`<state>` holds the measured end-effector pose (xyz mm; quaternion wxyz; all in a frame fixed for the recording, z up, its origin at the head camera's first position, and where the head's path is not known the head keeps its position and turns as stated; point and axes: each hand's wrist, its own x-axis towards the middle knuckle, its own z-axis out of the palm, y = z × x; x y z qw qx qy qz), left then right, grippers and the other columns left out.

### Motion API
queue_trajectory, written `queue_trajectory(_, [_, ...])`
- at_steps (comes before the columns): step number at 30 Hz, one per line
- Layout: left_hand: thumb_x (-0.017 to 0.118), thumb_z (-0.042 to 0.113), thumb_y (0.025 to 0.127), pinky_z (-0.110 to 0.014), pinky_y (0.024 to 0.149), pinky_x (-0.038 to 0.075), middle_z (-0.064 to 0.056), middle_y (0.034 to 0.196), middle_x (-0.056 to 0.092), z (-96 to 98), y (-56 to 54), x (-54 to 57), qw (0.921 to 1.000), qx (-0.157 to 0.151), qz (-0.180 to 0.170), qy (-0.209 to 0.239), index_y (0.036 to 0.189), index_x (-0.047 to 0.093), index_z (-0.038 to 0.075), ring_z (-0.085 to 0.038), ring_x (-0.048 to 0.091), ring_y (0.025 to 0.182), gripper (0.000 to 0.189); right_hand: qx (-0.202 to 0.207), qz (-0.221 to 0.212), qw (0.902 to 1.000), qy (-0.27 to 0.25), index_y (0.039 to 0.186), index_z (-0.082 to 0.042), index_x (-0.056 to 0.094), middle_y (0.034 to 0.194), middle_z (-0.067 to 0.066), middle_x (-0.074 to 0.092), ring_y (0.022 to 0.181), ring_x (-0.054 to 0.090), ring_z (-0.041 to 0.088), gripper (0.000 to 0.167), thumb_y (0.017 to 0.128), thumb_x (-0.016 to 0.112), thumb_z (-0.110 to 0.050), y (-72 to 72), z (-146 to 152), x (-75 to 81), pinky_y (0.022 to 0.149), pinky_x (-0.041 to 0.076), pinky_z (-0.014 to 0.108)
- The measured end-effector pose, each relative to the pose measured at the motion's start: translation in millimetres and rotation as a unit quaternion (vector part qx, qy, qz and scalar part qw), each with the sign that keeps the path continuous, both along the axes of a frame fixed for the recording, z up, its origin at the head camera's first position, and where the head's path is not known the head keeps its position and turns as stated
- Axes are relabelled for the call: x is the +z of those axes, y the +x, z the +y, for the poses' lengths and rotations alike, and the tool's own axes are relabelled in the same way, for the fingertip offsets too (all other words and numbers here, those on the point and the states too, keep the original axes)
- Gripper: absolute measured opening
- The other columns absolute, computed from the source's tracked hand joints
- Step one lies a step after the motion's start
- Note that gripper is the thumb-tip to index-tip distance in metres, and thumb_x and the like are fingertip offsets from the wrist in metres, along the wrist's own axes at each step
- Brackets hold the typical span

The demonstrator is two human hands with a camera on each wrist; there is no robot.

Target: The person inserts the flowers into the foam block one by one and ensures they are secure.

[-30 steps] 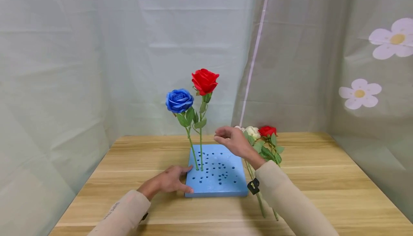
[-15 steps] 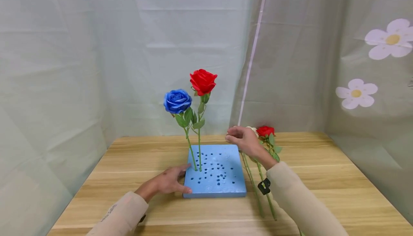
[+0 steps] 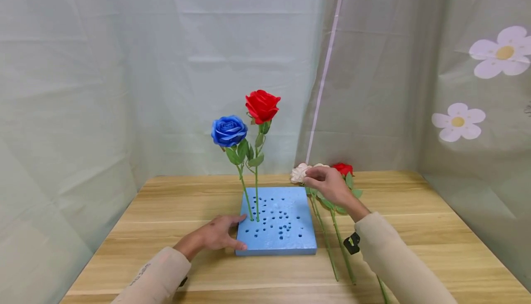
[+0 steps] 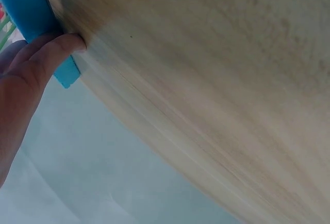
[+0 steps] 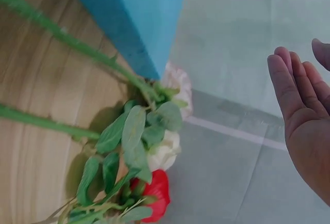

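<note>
A light blue block [image 3: 269, 244] with many small holes lies on the table. A blue rose [image 3: 229, 131] and a red rose [image 3: 262, 106] stand in it, the blue one tilted left. My left hand [image 3: 217, 233] rests against the block's left side, thumb and fingers apart. Raised above flowers lying right of the block, my right hand [image 3: 332, 187] holds nothing; its fingers are extended in the right wrist view. Beneath it lie a pale pink rose [image 3: 298, 173], a cream rose [image 5: 165, 150] and a second red rose [image 5: 156, 195], partly hidden in the head view.
Green stems [image 3: 325, 244] of the lying roses stretch toward the table's near edge. The wooden table [image 3: 435, 230] meets a pale curtain [image 3: 249, 36] at the back and sides. White daisy prints [image 3: 458, 122] are on the right curtain.
My right hand has moved rightward from above the block's back right corner to over the lying roses, showing the pale pink bloom. My left hand stays against the block.
</note>
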<state>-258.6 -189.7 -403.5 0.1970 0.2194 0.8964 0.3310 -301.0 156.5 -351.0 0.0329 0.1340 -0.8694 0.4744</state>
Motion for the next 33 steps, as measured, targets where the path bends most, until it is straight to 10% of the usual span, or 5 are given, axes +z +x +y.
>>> queue_trajectory(33, [0.083,0.040,0.082,-0.054,0.113,0.034,-0.026,0.152,0.040,2.0,0.6,-4.5,0.9999,0.012,-0.006,-0.001,0.150,0.037,-0.004,-0.041,0.043,0.136,0.094,0.009,-0.113,0.9930,-0.034,0.121,0.014,0.061,0.103,0.016,0.071,0.096,0.070,0.033,0.033,0.097,0.065,-0.008,1.9,41,-55.5,0.083,0.059,0.043])
